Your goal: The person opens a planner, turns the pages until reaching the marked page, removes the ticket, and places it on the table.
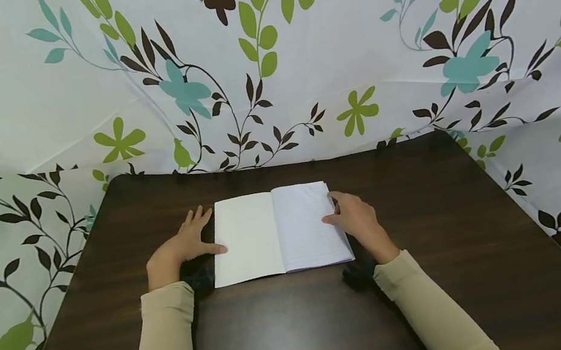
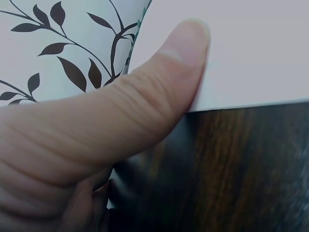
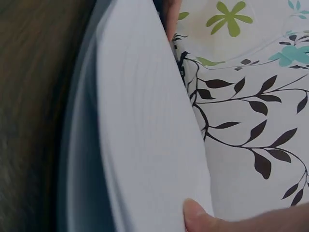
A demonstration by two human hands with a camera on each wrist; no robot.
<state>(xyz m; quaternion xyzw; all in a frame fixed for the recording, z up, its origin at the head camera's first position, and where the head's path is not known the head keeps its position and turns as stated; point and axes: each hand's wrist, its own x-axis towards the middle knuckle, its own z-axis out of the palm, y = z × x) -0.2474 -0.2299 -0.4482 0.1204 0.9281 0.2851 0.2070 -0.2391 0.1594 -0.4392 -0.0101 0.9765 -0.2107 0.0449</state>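
Note:
An open notebook (image 1: 247, 241) lies on the dark table, its left page plain and cream, its right page (image 1: 306, 226) white with faint lines. My left hand (image 1: 185, 243) is at its left edge, fingers stretched away from me. In the left wrist view, the left thumb (image 2: 161, 82) rests across the paper near a corner. At the right edge, my right hand (image 1: 358, 218) holds the page side between thumb and fingers. The right wrist view shows the right thumb (image 3: 200, 220) on the white page (image 3: 145, 121), page edges fanned slightly apart, a finger partly hidden behind.
The dark brown wooden table (image 1: 294, 332) extends around the notebook on all sides. Behind it and at both sides hangs a white cloth (image 1: 368, 32) with green, blue and brown leaf prints. Dark straps (image 1: 360, 274) sit by the wrists.

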